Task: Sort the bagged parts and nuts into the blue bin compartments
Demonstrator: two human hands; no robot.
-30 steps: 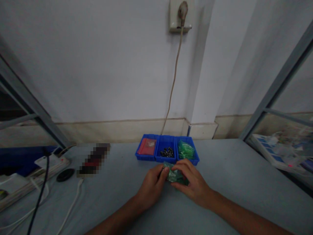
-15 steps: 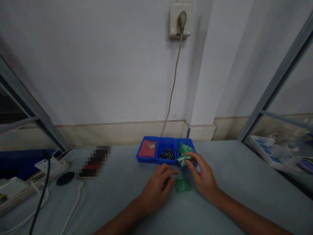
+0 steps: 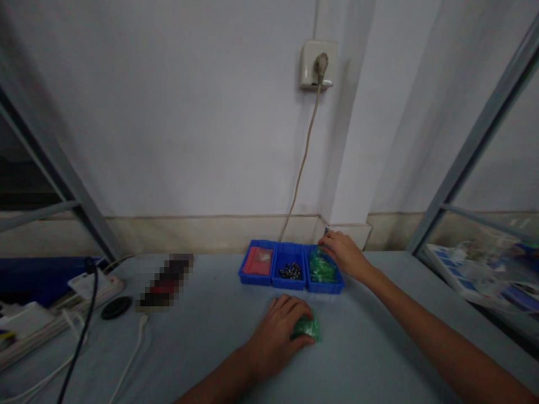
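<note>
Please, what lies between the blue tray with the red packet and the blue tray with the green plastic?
In the head view, another blue tray stands between them, holding small, dark, shiny pieces.

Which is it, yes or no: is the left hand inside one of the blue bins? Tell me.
No, the left hand is at a green bag on the table, in front of the blue bins.

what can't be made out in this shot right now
Head view:
- Part of the green packet: hidden by the left grip.
- Whether the right grip pinches the green bags: fingertips too small, blurred.
- Number of dark pieces: too small, heaped.
- Pixelated item: details blurred out.
- Left forearm: cut off by the bottom edge.
</note>
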